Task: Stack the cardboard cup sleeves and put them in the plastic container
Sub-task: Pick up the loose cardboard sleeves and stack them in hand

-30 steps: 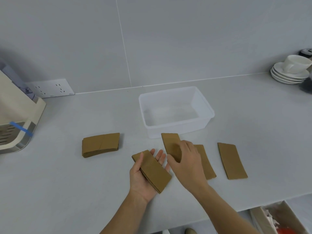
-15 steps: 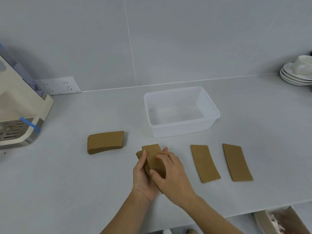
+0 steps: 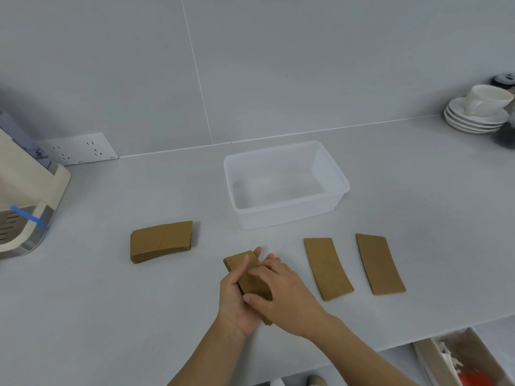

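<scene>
My left hand [image 3: 235, 300] cradles a small stack of brown cardboard sleeves [image 3: 245, 270] from below, just above the counter. My right hand [image 3: 281, 296] lies on top of that stack and presses it into the left palm. A thicker pile of sleeves [image 3: 161, 240] lies on the counter to the left. To the right, two single sleeves lie flat side by side, the nearer sleeve [image 3: 327, 267] and the farther sleeve [image 3: 379, 263]. The clear plastic container [image 3: 287, 215] stands beyond them with nothing visible inside.
A beige appliance [image 3: 25, 201] with blue tape stands at the left edge, a wall socket [image 3: 78, 149] behind it. Stacked white saucers with a cup [image 3: 479, 110] sit at the back right. A cardboard box [image 3: 462, 360] sits below the counter's front edge.
My right hand picked up a single sleeve from in front of the container, carried it left and laid it on the stack in my left hand. Two loose sleeves now lie at the right.
</scene>
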Demonstrator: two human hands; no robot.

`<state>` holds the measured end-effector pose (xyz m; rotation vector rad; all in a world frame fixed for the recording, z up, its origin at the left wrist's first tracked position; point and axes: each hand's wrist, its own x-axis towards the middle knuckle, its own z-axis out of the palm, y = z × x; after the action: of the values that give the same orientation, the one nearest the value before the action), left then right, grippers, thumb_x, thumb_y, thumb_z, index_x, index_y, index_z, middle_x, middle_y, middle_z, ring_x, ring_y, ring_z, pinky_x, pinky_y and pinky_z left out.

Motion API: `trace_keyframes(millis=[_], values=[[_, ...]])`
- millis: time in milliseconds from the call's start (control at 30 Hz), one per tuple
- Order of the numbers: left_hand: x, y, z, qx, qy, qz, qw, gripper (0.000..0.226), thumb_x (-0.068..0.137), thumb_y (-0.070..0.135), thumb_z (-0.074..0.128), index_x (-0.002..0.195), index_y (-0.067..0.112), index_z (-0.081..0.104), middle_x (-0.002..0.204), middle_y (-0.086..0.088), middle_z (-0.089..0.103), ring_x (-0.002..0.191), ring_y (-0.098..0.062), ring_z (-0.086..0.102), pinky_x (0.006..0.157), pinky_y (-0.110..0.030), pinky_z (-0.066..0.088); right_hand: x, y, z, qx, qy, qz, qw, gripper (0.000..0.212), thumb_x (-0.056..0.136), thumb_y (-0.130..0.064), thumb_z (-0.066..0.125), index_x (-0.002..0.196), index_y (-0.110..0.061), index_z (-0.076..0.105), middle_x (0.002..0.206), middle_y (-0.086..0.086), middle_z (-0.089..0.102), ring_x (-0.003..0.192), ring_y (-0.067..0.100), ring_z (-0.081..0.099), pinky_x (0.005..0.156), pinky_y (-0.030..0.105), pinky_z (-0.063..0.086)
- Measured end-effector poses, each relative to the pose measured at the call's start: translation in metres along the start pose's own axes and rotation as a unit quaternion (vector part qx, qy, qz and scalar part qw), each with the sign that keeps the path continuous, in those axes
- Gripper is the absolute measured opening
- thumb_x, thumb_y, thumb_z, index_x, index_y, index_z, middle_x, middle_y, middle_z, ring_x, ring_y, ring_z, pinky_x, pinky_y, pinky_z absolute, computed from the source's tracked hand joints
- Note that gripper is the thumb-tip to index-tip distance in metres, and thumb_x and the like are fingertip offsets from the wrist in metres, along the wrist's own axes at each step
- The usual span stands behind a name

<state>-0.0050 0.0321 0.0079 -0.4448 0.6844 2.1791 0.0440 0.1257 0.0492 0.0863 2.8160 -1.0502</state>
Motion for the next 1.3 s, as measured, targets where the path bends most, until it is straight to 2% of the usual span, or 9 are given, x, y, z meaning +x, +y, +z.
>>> trace_keyframes(millis=[133,200,333,433,567,767,900,1000,1300], values=[[0.004,0.001,0.005,0.012,0.014,-0.026,0.999,0.044,0.07,0.036,0.067,0.11,0.017,0.068,0.107,-0.009,0.07,0.096,-0.031,0.066,0.081,-0.044,0.053,0.0,0.009,-0.028,0.052,-0.06,0.021,0.997,0.038,0.083,-0.044,0.051,0.117,-0.027,0.05,0.112,-0.005,0.053,0.101,0.014,0.049,0.095,0.036,0.043],[0.007,0.001,0.008,-0.003,0.016,-0.017,1.0,0.043,0.067,0.033,0.07,0.106,0.015,0.068,0.105,-0.012,0.07,0.09,-0.03,0.068,0.08,-0.044,0.053,0.0,0.02,-0.039,0.055,0.007,0.046,0.997,0.036,0.085,-0.043,0.052,0.116,-0.025,0.052,0.114,-0.004,0.056,0.102,0.013,0.052,0.093,0.032,0.044],[0.01,0.0,0.011,-0.038,0.009,0.008,0.999,0.042,0.066,0.026,0.07,0.103,0.008,0.066,0.098,-0.015,0.072,0.093,-0.029,0.069,0.078,-0.046,0.056,0.0,0.048,-0.044,-0.061,0.157,0.145,0.975,0.052,0.087,-0.043,0.049,0.13,-0.015,0.039,0.132,0.004,0.049,0.12,0.021,0.044,0.099,0.032,0.035],[0.011,-0.001,0.011,-0.035,0.01,0.005,0.999,0.043,0.066,0.026,0.07,0.104,0.008,0.065,0.096,-0.015,0.073,0.092,-0.029,0.07,0.075,-0.046,0.057,-0.004,0.066,-0.035,-0.124,0.181,0.233,0.948,0.069,0.085,-0.052,0.047,0.137,-0.014,0.024,0.138,0.008,0.042,0.126,0.026,0.038,0.103,0.037,0.031],[0.011,-0.003,0.012,-0.031,0.007,-0.003,0.999,0.045,0.066,0.026,0.07,0.106,0.008,0.064,0.099,-0.016,0.072,0.094,-0.029,0.069,0.073,-0.047,0.058,-0.012,0.081,-0.018,-0.158,0.17,0.283,0.931,0.078,0.084,-0.058,0.043,0.141,-0.016,0.01,0.143,0.009,0.035,0.132,0.026,0.033,0.106,0.04,0.028],[0.011,-0.003,0.012,-0.028,0.01,-0.004,1.0,0.044,0.067,0.028,0.069,0.106,0.008,0.064,0.1,-0.015,0.072,0.093,-0.028,0.069,0.075,-0.046,0.056,-0.016,0.079,-0.004,-0.213,0.184,0.266,0.922,0.064,0.09,-0.049,0.035,0.14,-0.012,0.018,0.141,0.006,0.039,0.131,0.023,0.034,0.104,0.036,0.03],[0.011,-0.004,0.013,-0.032,0.013,-0.002,0.999,0.043,0.067,0.027,0.07,0.105,0.008,0.064,0.098,-0.015,0.072,0.092,-0.028,0.07,0.073,-0.045,0.057,-0.015,0.074,-0.006,-0.209,0.168,0.253,0.93,0.047,0.087,-0.036,0.039,0.128,-0.014,0.034,0.129,0.005,0.048,0.117,0.023,0.043,0.096,0.033,0.034],[0.01,-0.003,0.013,-0.035,0.018,0.0,0.999,0.045,0.066,0.026,0.07,0.106,0.007,0.064,0.099,-0.015,0.072,0.093,-0.029,0.069,0.075,-0.046,0.057,-0.014,0.07,-0.013,-0.165,0.171,0.249,0.939,0.042,0.082,-0.033,0.046,0.119,-0.014,0.042,0.119,0.004,0.054,0.109,0.022,0.046,0.092,0.032,0.036],[0.004,0.0,0.014,-0.032,0.021,0.004,0.999,0.057,0.064,0.037,0.071,0.115,0.011,0.063,0.11,-0.014,0.07,0.099,-0.03,0.068,0.078,-0.046,0.056,-0.004,0.029,-0.034,0.033,0.178,0.158,0.971,0.045,0.08,-0.036,0.057,0.119,-0.015,0.045,0.112,0.002,0.055,0.103,0.018,0.046,0.092,0.032,0.041]])
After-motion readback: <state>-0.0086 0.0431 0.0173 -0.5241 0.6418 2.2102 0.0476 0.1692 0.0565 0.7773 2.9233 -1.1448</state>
